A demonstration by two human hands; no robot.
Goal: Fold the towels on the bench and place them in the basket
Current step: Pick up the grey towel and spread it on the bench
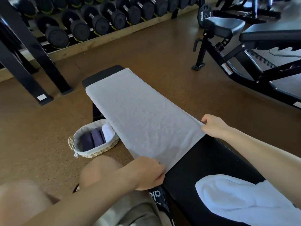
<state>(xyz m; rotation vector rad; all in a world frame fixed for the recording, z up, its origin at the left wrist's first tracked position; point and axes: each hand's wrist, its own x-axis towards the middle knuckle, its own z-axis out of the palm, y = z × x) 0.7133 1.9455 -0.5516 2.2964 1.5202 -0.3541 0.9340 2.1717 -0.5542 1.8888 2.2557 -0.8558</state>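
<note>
A light grey towel (143, 115) lies spread flat along the black bench (203, 162), reaching almost to its far end. My left hand (149, 172) pinches the towel's near left corner. My right hand (213, 126) grips the near right corner at the bench's edge. A second, white towel (241, 198) lies bunched on the bench near me, under my right forearm. On the floor left of the bench stands a woven basket (97, 152) with a fabric lining. It holds two dark blue folded towels (92, 139) and a white one (108, 131).
A dumbbell rack (91, 25) runs along the back wall, with black frame legs (27, 61) at the left. Another black bench machine (241, 51) stands at the right. My knees (97, 170) are left of the bench, close to the basket. Brown floor lies between.
</note>
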